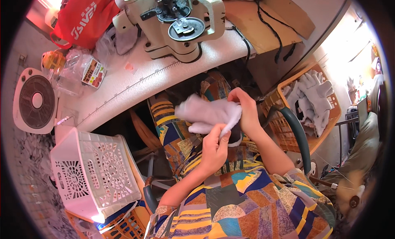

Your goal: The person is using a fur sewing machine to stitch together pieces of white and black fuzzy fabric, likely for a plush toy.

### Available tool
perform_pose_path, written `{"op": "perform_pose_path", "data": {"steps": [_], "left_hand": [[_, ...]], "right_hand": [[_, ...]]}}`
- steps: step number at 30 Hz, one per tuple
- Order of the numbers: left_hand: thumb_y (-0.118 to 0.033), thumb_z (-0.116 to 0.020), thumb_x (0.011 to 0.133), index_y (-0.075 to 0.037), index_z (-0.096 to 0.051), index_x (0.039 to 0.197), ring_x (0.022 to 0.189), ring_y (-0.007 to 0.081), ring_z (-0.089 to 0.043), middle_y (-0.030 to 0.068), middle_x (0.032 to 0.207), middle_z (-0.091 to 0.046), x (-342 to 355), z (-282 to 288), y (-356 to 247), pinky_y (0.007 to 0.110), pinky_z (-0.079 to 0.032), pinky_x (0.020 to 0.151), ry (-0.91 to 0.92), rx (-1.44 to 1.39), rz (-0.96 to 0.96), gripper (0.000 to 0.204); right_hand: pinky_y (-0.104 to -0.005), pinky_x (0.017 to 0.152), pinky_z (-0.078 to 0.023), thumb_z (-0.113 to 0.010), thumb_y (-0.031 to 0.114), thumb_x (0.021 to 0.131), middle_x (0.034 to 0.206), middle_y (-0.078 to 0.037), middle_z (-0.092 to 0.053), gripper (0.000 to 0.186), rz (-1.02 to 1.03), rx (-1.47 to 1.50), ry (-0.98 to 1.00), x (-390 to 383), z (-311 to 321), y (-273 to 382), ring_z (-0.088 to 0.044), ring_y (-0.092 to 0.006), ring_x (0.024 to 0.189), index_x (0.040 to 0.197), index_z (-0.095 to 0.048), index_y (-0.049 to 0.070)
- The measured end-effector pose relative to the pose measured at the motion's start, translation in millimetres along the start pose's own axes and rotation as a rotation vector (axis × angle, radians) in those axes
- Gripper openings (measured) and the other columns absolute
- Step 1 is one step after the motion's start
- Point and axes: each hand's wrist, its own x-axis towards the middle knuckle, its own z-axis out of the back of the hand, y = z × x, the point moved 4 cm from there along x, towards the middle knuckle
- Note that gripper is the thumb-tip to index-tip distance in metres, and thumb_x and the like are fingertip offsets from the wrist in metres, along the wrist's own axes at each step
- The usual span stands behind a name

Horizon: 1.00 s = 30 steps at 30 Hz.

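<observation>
Above my lap I hold a pale lilac-grey fleece glove by its cuff. My left hand pinches the near edge of the cuff between thumb and fingers. Gripping the cuff's far right side is my right hand, its fingertips partly hidden by the cloth. The glove's fingers point left and are smeared by motion. Something dark shows at the cuff opening, below my right hand. Beyond the glove, on the table, stands a cream sewing machine with round metal discs.
An orange basket at the right holds several similar gloves. At the left are a white plastic basket and a box fan. Plastic packages and a red bag lie on the white table. Cardboard lies at its right end.
</observation>
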Motion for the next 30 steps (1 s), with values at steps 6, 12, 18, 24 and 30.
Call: {"op": "perform_pose_path", "data": {"steps": [6, 12, 18, 24, 30], "left_hand": [[-0.006, -0.072, 0.075, -0.002, -0.051, 0.101, 0.072, 0.0278, -0.052, 0.0118, 0.084, -0.053, 7.0, 10.2, -20.4, 0.037, -0.042, 0.066, -0.167, 0.322, -0.578, 0.034], [-0.007, -0.077, 0.07, -0.006, -0.043, 0.103, 0.076, 0.0239, -0.051, 0.0075, 0.081, -0.046, 3.3, 40.0, -33.5, 0.035, -0.042, 0.069, -0.672, 0.605, -0.786, 0.047], [-0.011, -0.073, 0.079, -0.003, -0.045, 0.104, 0.09, 0.0245, -0.053, 0.0123, 0.097, -0.052, 14.4, 62.8, -51.4, 0.037, -0.043, 0.084, -0.729, 0.579, -0.873, 0.038], [0.004, -0.066, 0.076, 0.001, -0.046, 0.103, 0.089, 0.0178, -0.05, 0.0089, 0.097, -0.048, -11.6, 42.1, -40.5, 0.03, -0.042, 0.082, -0.763, 0.308, -0.59, 0.034], [0.002, -0.075, 0.072, -0.002, -0.042, 0.098, 0.085, 0.0244, -0.053, 0.0128, 0.092, -0.051, -9.3, 49.8, -44.7, 0.033, -0.043, 0.079, -0.531, 0.369, -0.889, 0.042]], "right_hand": [[-0.0314, 0.066, -0.046, -0.067, 0.003, 0.072, 0.084, -0.01, -0.056, 0.026, 0.308, 0.114, -0.114, 2.3, -10.0, 45.2, -0.057, -0.0237, 0.074, 0.096, -0.055, 0.004], [-0.0329, 0.056, -0.047, -0.067, 0.005, 0.07, 0.076, -0.008, -0.052, 0.035, 0.786, 0.055, -0.001, -17.1, -19.8, 87.7, -0.056, -0.0249, 0.066, 0.105, -0.061, 0.005], [-0.0316, 0.055, -0.046, -0.065, 0.005, 0.071, 0.075, -0.007, -0.051, 0.04, 0.881, -0.079, 0.075, -10.6, -22.7, 108.1, -0.056, -0.0229, 0.064, 0.112, -0.061, 0.003], [-0.0319, 0.052, -0.044, -0.064, 0.004, 0.069, 0.073, -0.006, -0.048, 0.045, 0.72, -0.285, -0.349, 13.9, -23.8, 99.1, -0.054, -0.0212, 0.061, 0.113, -0.061, -0.001], [-0.0319, 0.064, -0.048, -0.066, 0.007, 0.062, 0.092, -0.009, -0.055, 0.041, 0.791, -0.263, -0.437, 13.6, 7.7, 121.7, -0.055, -0.0243, 0.079, 0.103, -0.068, 0.003]]}}
